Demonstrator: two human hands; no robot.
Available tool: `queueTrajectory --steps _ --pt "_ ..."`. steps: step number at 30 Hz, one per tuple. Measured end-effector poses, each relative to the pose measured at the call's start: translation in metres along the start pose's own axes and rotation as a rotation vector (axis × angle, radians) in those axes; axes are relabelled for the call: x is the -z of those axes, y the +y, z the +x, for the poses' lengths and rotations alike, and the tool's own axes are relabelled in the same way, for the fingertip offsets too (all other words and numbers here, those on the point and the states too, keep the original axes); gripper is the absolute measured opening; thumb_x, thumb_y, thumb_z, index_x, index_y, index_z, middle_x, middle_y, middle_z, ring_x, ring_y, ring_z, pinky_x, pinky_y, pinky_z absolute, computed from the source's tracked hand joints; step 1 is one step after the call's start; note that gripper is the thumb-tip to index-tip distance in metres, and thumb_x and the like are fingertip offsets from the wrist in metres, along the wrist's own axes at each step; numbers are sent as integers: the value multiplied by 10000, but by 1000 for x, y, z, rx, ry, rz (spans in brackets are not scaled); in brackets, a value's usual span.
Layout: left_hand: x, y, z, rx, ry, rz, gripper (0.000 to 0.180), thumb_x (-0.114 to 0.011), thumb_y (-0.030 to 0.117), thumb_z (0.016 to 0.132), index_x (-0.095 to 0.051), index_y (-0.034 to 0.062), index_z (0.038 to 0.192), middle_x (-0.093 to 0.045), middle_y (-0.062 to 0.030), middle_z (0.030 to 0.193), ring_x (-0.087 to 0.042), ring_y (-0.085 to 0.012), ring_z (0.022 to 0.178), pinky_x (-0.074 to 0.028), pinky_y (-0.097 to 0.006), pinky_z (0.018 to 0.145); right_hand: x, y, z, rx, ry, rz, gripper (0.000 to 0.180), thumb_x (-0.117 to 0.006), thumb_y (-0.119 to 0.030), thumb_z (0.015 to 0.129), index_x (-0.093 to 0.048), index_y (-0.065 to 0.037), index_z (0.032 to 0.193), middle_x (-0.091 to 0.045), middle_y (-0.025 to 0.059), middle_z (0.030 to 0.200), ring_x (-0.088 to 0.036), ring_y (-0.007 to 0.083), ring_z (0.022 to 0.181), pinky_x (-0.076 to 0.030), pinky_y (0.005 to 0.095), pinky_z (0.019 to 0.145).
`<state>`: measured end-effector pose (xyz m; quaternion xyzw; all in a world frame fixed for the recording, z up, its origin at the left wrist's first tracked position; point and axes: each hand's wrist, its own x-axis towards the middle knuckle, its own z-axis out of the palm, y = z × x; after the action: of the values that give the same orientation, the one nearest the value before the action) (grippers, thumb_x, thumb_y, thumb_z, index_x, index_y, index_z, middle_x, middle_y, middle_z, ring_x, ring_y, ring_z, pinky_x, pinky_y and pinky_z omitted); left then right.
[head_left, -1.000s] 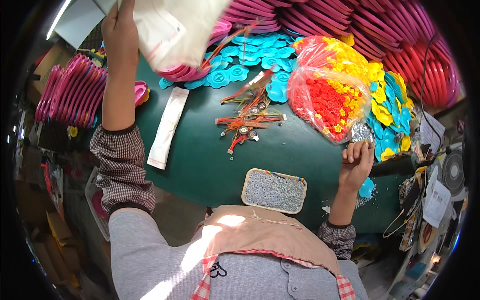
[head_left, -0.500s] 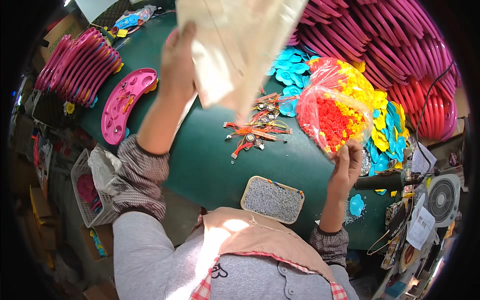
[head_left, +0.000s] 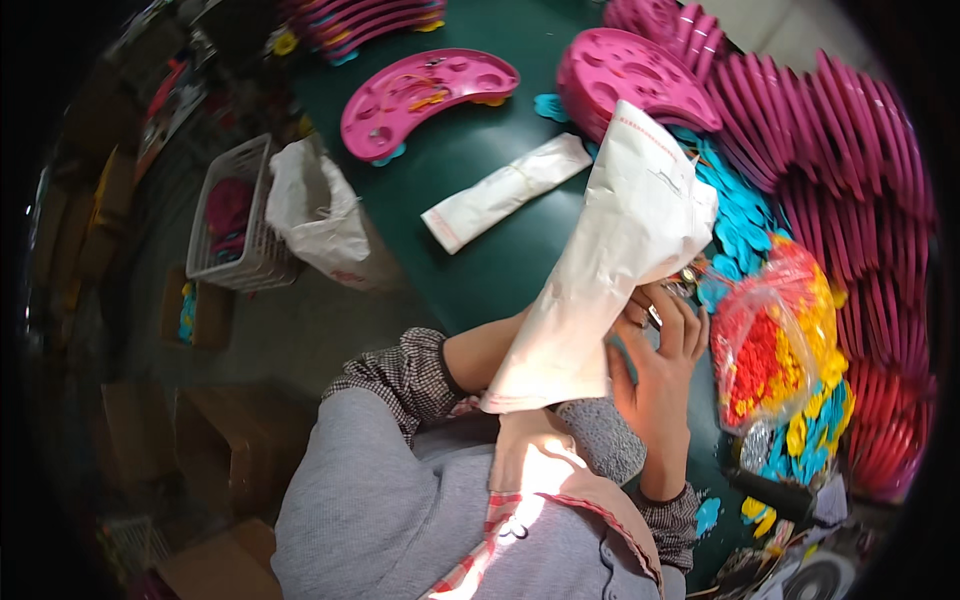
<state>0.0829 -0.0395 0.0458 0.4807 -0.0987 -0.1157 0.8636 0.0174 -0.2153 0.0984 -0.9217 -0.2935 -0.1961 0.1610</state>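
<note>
A long, crumpled white bag [head_left: 600, 270] stands up off the table in front of me, raised by my left hand. That hand is hidden behind the bag; only my left forearm [head_left: 485, 352] shows, running in behind it. My right hand [head_left: 660, 365] is at the bag's right edge, fingers bent, fingertips partly behind it. A small silvery piece shows at the fingers; I cannot tell what it is. Below the bag lies a tray of small grey pieces [head_left: 603, 440], partly covered. Another white bag, folded into a long strip [head_left: 507, 192], lies flat on the table.
Curved pink trays [head_left: 430, 95] lie at the back, with a pink stack [head_left: 640, 75] beside them. Pink pieces [head_left: 830, 130] are piled at right, near a clear bag of red and yellow parts [head_left: 765, 350]. A white basket [head_left: 232, 215] stands at left beside a white sack [head_left: 315, 200].
My view has turned left. The white bag has come down closer to my body, and my right hand has moved from the bag of red and yellow parts to the white bag.
</note>
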Motion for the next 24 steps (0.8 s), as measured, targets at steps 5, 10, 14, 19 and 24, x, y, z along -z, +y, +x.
queueTrajectory --steps 5,10,14,19,24 --pt "164 117 -39 -960 891 584 529 -583 269 1093 -408 -20 1500 -587 -215 1360 -621 -330 1197 -475 -468 1097 -12 4 -3 -132 79 423 451 -738 -29 881 -688 -50 1329 -534 205 1492 -567 365 1317 -441 496 1108" --pt "312 213 -51 -1228 1434 1054 484 -586 140 1062 -399 -75 1453 -543 -296 1346 -591 -431 1188 -439 -532 1100 -9 33 -19 -225 141 389 330 -686 10 921 -699 3 1251 -598 200 1395 -642 322 1200 -509 418 1026" --pt "434 127 -79 -19 1334 1625 482 -504 68 1021 -486 8 1499 -561 -363 1383 -605 -504 1231 -513 -546 1031 -15 36 -26 -235 147 428 272 -668 18 932 -699 16 1202 -622 195 1349 -642 325 1188 -503 429 1035" --pt "482 60 -115 930 659 1553 439 -599 193 983 -635 17 1384 -635 -304 1401 -626 -461 1280 -531 -542 1023 -19 44 -45 -267 119 469 263 -646 10 956 -700 8 1213 -635 182 1306 -671 300 1081 -552 394 934" --pt "427 75 -86 1105 363 1655 405 -721 286 897 -778 12 1189 -726 -267 1259 -707 -415 1155 -572 -533 934 -13 61 -76 -359 81 419 263 -657 -3 959 -697 20 1218 -638 171 1292 -679 272 1025 -562 378 899"
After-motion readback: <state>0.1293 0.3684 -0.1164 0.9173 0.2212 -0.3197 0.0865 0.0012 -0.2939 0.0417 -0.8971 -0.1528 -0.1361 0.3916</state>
